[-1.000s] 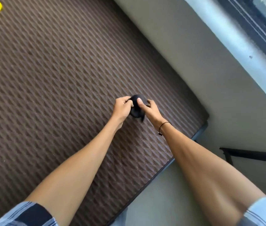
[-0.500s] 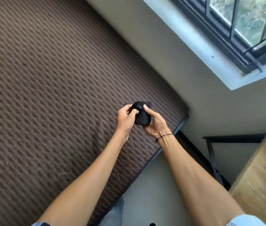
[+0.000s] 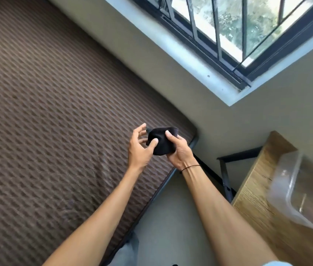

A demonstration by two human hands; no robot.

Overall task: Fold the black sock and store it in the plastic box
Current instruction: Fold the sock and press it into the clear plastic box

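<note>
The black sock [image 3: 161, 142], rolled into a compact bundle, is held in the air over the corner of the brown mattress [image 3: 46, 121]. My right hand [image 3: 178, 150] grips it from the right, thumb on top. My left hand [image 3: 139, 148] is at its left side with fingers spread, and only the thumb touches the sock. A clear plastic box [image 3: 293, 191], blurred, stands on a wooden table [image 3: 255, 204] at the lower right, well to the right of both hands.
A wall and a barred window [image 3: 228, 29] run along the far side. A black metal frame [image 3: 226, 169] stands between the mattress and the table. Grey floor [image 3: 167, 227] shows below my arms.
The view has swung right, bringing the table and plastic box into sight. The sock has been lifted off the mattress. My left hand has loosened and spread its fingers while the right keeps hold.
</note>
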